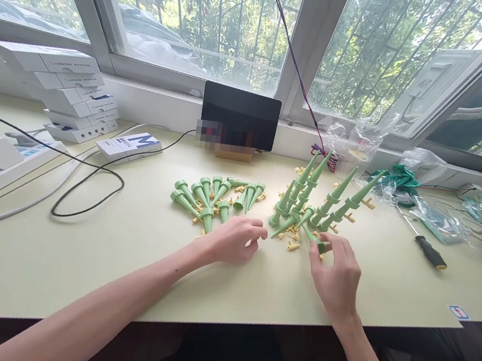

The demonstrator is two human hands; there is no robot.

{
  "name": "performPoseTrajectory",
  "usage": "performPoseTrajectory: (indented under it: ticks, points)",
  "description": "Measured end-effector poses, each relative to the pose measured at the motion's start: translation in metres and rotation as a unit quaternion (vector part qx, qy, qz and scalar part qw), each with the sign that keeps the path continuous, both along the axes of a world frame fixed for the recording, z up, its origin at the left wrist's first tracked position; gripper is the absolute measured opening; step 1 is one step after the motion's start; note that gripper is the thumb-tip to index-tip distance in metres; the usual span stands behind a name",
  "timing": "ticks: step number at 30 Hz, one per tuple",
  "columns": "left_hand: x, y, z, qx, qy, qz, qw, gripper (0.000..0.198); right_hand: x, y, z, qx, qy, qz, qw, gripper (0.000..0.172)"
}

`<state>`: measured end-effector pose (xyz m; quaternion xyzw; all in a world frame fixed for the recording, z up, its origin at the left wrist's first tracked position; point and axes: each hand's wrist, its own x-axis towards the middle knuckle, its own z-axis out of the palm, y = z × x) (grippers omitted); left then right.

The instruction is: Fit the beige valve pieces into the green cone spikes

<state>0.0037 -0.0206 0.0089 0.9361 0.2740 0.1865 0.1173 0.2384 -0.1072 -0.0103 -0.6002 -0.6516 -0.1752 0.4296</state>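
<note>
Close to the front of the pale surface [225,297], the left hand [233,241] has bent fingers; I cannot tell if they hold anything. The right hand [337,279] pinches the wide end of a green cone [310,236] with its fingers. Its long body slants, thin part pointing away and left. It looks smooth and light green. Behind it stand tall stacked cones [310,184] with yellow bits [368,203]. Farther back sits a black screen [240,112].

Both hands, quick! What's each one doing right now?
Left hand: loosely curled; can't tell whether it holds anything.
Right hand: closed, holding a green cone by its wide end.
</note>
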Motion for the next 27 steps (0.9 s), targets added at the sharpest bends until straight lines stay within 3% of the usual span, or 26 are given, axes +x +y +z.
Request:
performPoseTrajectory:
  ticks: [5, 9, 15, 20, 23, 27]
  points:
    - [0.001, -0.002, 0.002, -0.044, -0.057, -0.006, 0.997, 0.033, -0.025, -0.013, 0.011, 0.063, 0.022, 0.012, 0.998, 0.010]
    - [0.001, -0.003, 0.005, -0.070, -0.067, -0.011, 0.995, 0.049, -0.052, -0.017, 0.011, 0.061, 0.034, 0.102, 0.992, 0.021]
    - [0.002, 0.000, -0.003, -0.051, -0.047, -0.024, 0.997, 0.024, -0.073, -0.017, 0.002, -0.002, 0.079, 0.189, 0.979, 0.023]
    - [0.001, 0.004, -0.008, -0.017, -0.031, -0.005, 0.999, 0.024, -0.057, -0.015, 0.001, -0.091, 0.074, 0.243, 0.963, 0.015]
    - [0.000, 0.007, -0.009, -0.014, -0.033, 0.018, 0.999, 0.027, -0.030, -0.004, 0.008, -0.151, 0.068, 0.208, 0.964, 0.017]
    - [-0.002, 0.010, -0.010, -0.015, -0.023, 0.042, 0.999, 0.031, 0.006, 0.020, 0.017, -0.211, 0.042, 0.113, 0.970, 0.026]
